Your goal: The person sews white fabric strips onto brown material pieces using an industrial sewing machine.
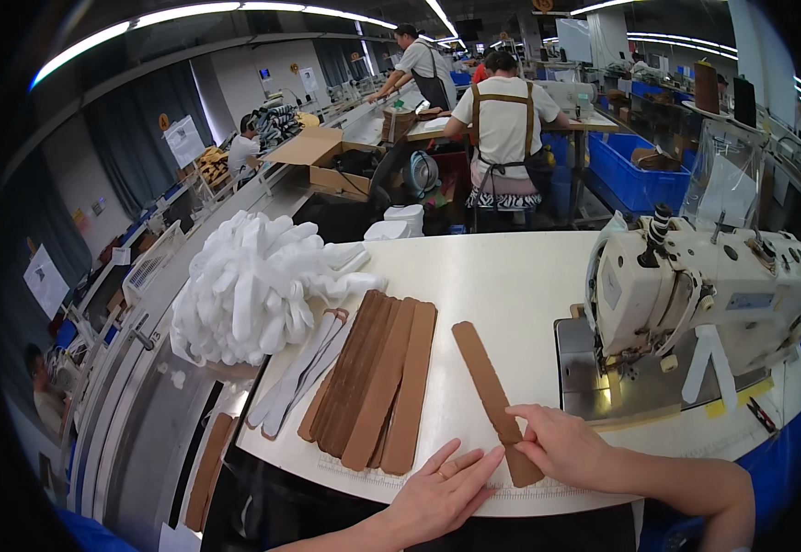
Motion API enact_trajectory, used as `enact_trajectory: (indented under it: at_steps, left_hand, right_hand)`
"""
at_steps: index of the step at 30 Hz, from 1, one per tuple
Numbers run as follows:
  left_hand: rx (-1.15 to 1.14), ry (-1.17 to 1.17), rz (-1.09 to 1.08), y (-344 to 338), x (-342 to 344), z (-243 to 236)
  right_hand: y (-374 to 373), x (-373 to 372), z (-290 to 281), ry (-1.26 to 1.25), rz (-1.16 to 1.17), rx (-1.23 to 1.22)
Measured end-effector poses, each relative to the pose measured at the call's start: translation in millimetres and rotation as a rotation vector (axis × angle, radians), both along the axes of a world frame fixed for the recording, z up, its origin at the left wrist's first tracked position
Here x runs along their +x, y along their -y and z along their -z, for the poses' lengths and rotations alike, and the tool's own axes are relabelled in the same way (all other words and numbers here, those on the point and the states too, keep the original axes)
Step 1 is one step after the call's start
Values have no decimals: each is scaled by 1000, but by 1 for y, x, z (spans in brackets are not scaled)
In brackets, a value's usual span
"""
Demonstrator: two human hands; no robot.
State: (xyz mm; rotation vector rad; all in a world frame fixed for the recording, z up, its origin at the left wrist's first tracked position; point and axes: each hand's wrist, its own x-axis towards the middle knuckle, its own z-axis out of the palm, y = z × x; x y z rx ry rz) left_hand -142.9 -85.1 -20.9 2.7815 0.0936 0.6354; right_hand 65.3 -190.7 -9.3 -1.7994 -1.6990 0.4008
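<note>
A long brown strip point(483, 373), which looks like leather or fabric, lies slanted on the white table near its front edge. My right hand point(561, 446) pinches its lower part between thumb and forefinger. Below the pinch a short brown end point(523, 469) sits at a slightly different angle; whether it is a separate piece I cannot tell. My left hand point(442, 488) rests palm down with fingers stretched out, its fingertips at the strip's left edge. To the left lies a row of overlapping brown strips point(382, 386), and beside them several pale grey strips point(304, 368).
A white sewing machine point(686, 294) stands on the right, with red-handled snips point(762, 416) near it. White foam-like pieces point(244, 285) are heaped at the table's left corner. A ruler scale point(566, 489) follows the front edge. Beyond sit co-workers point(503, 129) and a blue crate point(635, 179).
</note>
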Motion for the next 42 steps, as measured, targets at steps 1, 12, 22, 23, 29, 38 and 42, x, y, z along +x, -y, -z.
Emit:
enact_trajectory:
  at_steps: [1,12,22,23,29,38,42]
  left_hand:
    - [83,-31,-8,-1,0,0]
    - [-865,-4,-189,-14,33,-3]
    - [-959,-90,-361,-37,40,-14]
    - [-938,-99,-400,-44,35,-16]
    - [-135,-137,-510,-47,32,-35]
    - [246,-40,73,3,94,-2]
    - [160,-85,30,-10,82,2]
  right_hand:
    - [0,3,-4,10,-5,-2]
    - [5,25,16,-780,30,-154]
    - [39,47,13,-857,28,-142]
    - [51,50,-2,-668,29,-241]
    - [98,58,-18,-366,19,-379]
    - [150,107,-19,67,309,-187]
    - [175,142,-2,427,525,131]
